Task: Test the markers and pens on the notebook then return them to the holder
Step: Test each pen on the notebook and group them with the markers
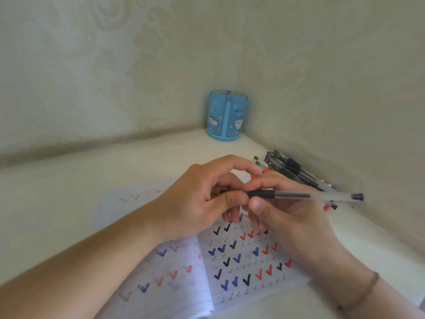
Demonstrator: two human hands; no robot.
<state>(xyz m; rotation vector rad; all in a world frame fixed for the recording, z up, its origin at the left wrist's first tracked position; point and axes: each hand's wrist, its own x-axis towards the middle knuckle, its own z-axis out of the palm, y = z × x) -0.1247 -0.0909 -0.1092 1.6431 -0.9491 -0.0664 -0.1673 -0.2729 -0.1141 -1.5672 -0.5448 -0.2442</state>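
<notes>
I hold one clear-barrelled gel pen (305, 196) level above the open notebook (239, 261), between both hands. My right hand (289, 217) pinches its black rubber grip with thumb and fingers curled round it; the barrel runs out to the right, ending in a dark end plug. My left hand (207, 194) meets the pen at its writing end, fingers curled around that end; whether they grip a cap there I cannot tell, as the fingers hide it. The two hands touch at the fingertips.

The notebook lies directly beneath the hands, its lined pages filled with rows of black, blue and red check marks. The remaining pens (296, 173) lie in a loose pile beyond the notebook's far right corner, against the wall. The blue translucent holder (227, 115), printed with cartoon animals, stands upright well beyond the notebook, in the desk's corner.
</notes>
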